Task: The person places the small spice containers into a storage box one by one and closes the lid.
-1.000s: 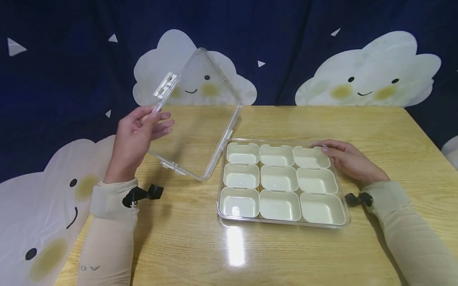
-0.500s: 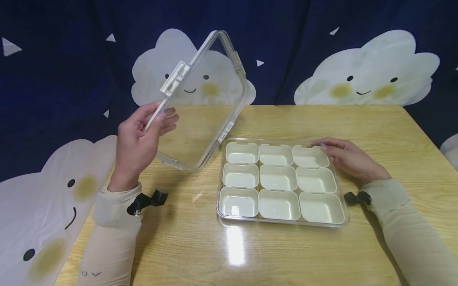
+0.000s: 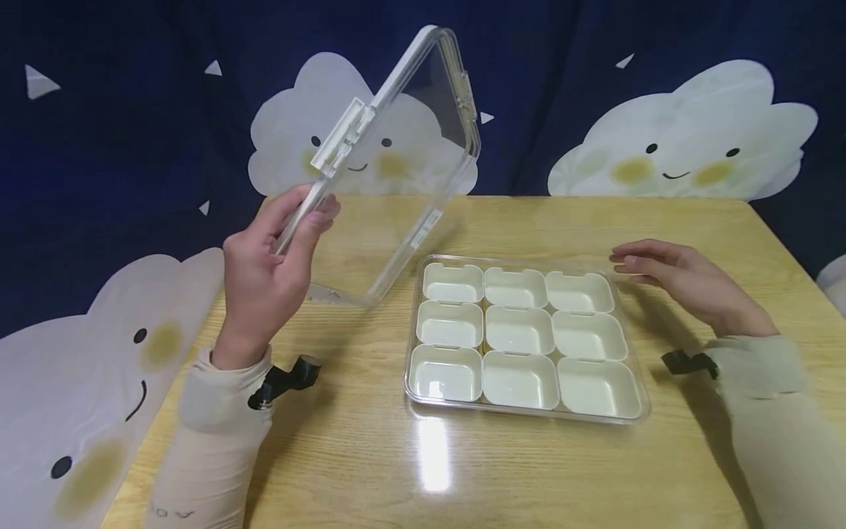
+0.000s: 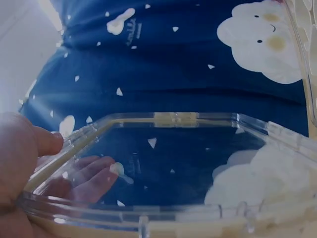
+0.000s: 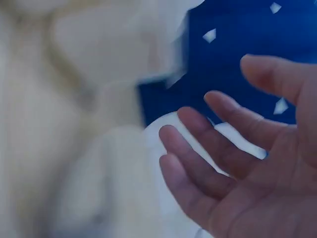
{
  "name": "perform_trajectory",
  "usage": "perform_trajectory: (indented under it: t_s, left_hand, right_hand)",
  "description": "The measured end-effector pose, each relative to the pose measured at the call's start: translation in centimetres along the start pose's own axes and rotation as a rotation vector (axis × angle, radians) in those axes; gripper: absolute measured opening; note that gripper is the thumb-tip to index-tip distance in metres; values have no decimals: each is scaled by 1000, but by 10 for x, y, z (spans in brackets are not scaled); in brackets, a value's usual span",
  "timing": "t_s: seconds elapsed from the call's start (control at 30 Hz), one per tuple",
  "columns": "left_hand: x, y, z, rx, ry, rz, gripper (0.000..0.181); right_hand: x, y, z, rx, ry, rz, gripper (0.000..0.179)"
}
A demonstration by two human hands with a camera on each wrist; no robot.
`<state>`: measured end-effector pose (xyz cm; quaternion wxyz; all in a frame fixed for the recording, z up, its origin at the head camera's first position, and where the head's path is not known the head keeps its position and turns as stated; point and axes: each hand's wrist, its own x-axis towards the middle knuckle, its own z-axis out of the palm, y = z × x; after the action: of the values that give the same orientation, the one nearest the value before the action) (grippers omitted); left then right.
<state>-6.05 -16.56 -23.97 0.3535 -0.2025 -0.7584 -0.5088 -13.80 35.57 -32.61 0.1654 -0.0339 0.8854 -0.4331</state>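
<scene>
My left hand (image 3: 271,272) grips one edge of a clear plastic lid (image 3: 423,232), thumb on one side and fingers on the other. The lid is tilted up above the table, with a white latch (image 3: 342,137) on its upper left edge. In the left wrist view, fingers (image 4: 91,181) show through the clear panel. A clear box (image 3: 522,413) lies flat on the table, filled with rows of cream cups (image 3: 519,330) that look empty. My right hand (image 3: 694,283) hovers just off the box's far right corner, fingers loosely bent and holding nothing.
The box stands on a light wooden table (image 3: 344,455). Behind the table hangs a dark blue curtain (image 3: 515,44) printed with smiling clouds. Black straps (image 3: 284,382) cross both sleeves.
My left hand has raised the lid and moved it up and to the right, tilting it steeper. The right hand has let go of the box corner and drawn away to the right.
</scene>
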Motion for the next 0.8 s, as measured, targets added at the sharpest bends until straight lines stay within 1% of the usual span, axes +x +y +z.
perform_trajectory:
  t_s: [0.03,0.1,0.17,0.27,0.37,0.4,0.47,0.5,0.57,0.6,0.63,0.7,0.8]
  left_hand:
    - [0,1,1,36,4,19,25]
    - [-1,4,2,109,13,54,26]
    - [-1,6,4,146,20,83,26]
    - [-3,10,5,176,40,124,27]
    - [-5,13,7,184,82,175,28]
    - [-5,14,7,180,98,193,29]
    - [-6,16,9,171,126,227,29]
    - [-6,17,10,171,139,242,29]
    - [-7,17,12,181,150,275,30]
    - [-8,17,14,190,149,294,30]
    - [-10,16,15,203,144,315,30]
    - [-12,16,19,231,127,365,29]
    - [-17,16,25,265,78,457,27]
  right_hand:
    - [-4,-6,0,-9,17,-27,59]
    - [-10,-20,4,33,40,-89,54]
    - [-16,-36,11,78,43,-141,51]
    - [-25,-62,25,89,25,-215,45]
    - [-30,-87,36,64,-17,-311,41]
    - [-29,-94,38,76,-42,-346,41]
    - [-22,-108,41,147,-118,-409,44]
    - [-18,-115,42,194,-163,-428,46]
    - [-6,-127,43,304,-241,-426,53]
    - [1,-132,43,365,-271,-406,57]
    - [7,-137,43,412,-283,-379,62]
    - [20,-146,44,488,-274,-299,73]
    - [37,-155,42,593,-221,-172,89]
